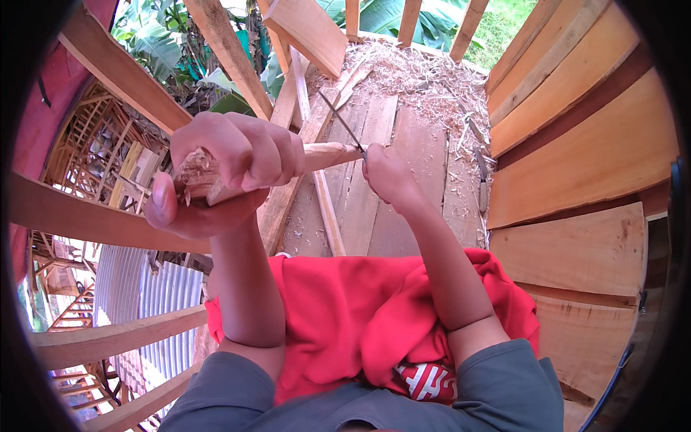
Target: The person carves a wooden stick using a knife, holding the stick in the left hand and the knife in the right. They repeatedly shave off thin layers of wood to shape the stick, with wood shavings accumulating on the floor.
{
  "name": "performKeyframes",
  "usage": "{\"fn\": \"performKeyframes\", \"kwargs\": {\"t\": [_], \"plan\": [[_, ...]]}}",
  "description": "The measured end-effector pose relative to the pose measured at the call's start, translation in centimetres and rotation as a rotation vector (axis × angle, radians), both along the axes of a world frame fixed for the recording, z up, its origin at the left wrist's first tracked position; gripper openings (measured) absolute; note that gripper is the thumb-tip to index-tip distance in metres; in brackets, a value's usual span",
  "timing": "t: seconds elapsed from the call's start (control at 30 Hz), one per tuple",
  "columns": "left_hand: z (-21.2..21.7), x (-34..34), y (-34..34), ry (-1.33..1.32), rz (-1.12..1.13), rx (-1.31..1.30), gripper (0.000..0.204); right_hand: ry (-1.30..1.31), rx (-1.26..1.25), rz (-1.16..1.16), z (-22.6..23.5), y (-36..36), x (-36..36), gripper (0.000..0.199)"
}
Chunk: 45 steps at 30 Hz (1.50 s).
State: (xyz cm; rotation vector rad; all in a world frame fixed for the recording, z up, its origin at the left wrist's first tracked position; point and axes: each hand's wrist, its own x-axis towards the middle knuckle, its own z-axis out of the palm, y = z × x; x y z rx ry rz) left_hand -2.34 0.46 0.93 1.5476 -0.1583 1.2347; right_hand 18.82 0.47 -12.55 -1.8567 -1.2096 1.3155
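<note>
My left hand (248,147) is wrapped round a wooden stick (324,156), whose rough, splintered near end shows between the fingers and thumb. The stick points away to the right, toward my other hand. My right hand (389,175) is closed on a knife (341,119); its handle is hidden in the fist. The thin dark blade slants up and left from the fist, close by the stick's far end. Whether the edge touches the wood, I cannot tell. A red cloth (324,309) lies over my lap, below both forearms.
Pale wood shavings (439,79) cover the far part of the plank floor (414,158). A tool with a wooden handle (483,194) lies by the right plank wall (576,165). Loose boards (306,36) lean at the back left. Wooden rails (108,212) line the left, with corrugated metal sheeting (173,302) beyond.
</note>
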Motion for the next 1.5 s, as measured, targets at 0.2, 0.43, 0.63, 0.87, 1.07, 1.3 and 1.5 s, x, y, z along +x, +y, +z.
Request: {"fn": "performKeyframes", "kwargs": {"t": [0.2, 0.43, 0.63, 0.87, 1.07, 1.3, 1.5], "plan": [[-1.3, -1.8, 0.7, -0.104, 0.067, -0.067, 0.044, -0.099, 0.152, -0.104, -3.7, 0.8, -0.9, 0.045], [-1.4, -1.5, 1.3, -0.171, -0.030, -0.021, 0.047, -0.104, 0.180, -0.074, -4.9, 1.7, -0.4, 0.060], [-0.6, -0.7, 0.5, -0.034, -0.007, -0.032, 0.042, -0.045, 0.035, -0.237, -9.2, 2.2, 1.7, 0.046], [-0.8, -0.8, 0.3, -0.051, 0.037, -0.063, 0.041, -0.035, 0.074, -0.196, -7.8, 2.6, 0.4, 0.046], [-1.2, -1.7, 0.7, -0.058, 0.045, -0.047, 0.042, -0.013, 0.103, -0.145, -6.9, 2.9, -0.2, 0.046], [-0.6, -1.0, 0.8, -0.032, -0.015, -0.014, 0.041, 0.113, -0.099, -0.187, -8.0, 3.1, 1.4, 0.043], [-0.6, -0.3, 1.0, -0.064, -0.007, -0.055, 0.041, 0.044, -0.191, -0.175, -12.0, 4.1, 4.9, 0.050]]}}
